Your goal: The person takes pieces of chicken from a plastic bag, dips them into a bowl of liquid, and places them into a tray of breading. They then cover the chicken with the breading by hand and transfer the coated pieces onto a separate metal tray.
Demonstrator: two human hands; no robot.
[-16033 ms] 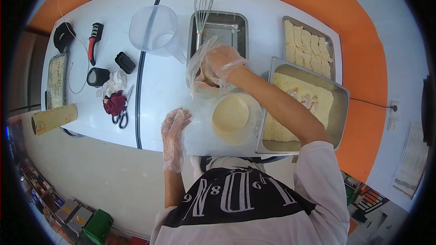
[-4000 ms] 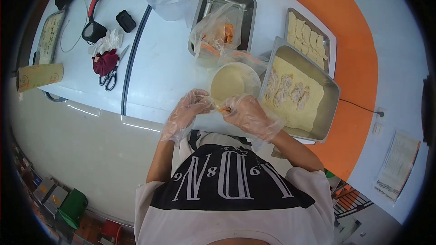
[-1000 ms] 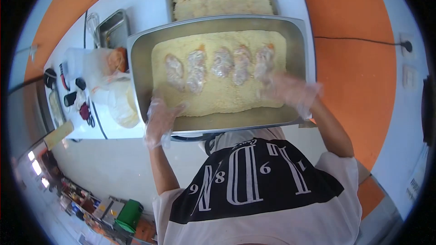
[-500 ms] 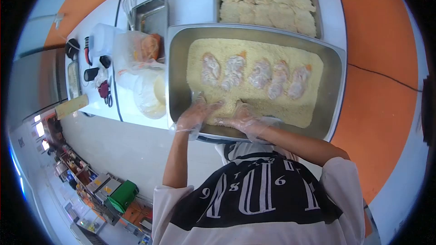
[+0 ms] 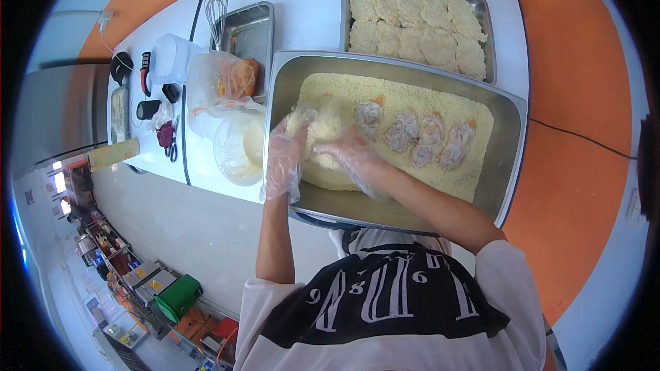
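Observation:
A deep metal tray holds a bed of pale yellow crumbs. Several wet, pinkish meat pieces lie in a row on it, one of them the piece at the right end. My left hand, in a clear plastic glove, is over the tray's left part, touching loose crumbs. My right hand, also gloved, is beside it with its fingers in the crumbs. Crumbs blur between the two hands and cover the leftmost piece. What the fingers hold, if anything, is smeared by motion.
Behind stands a tray of crumb-coated pieces. To the left are a bowl of batter, a plastic bag with orange contents, a small metal tray, a whisk, scissors and a red-black tool.
Both hands have moved up and farther into the tray from its near edge, lifting crumbs onto the leftmost piece. The whole view has shifted slightly.

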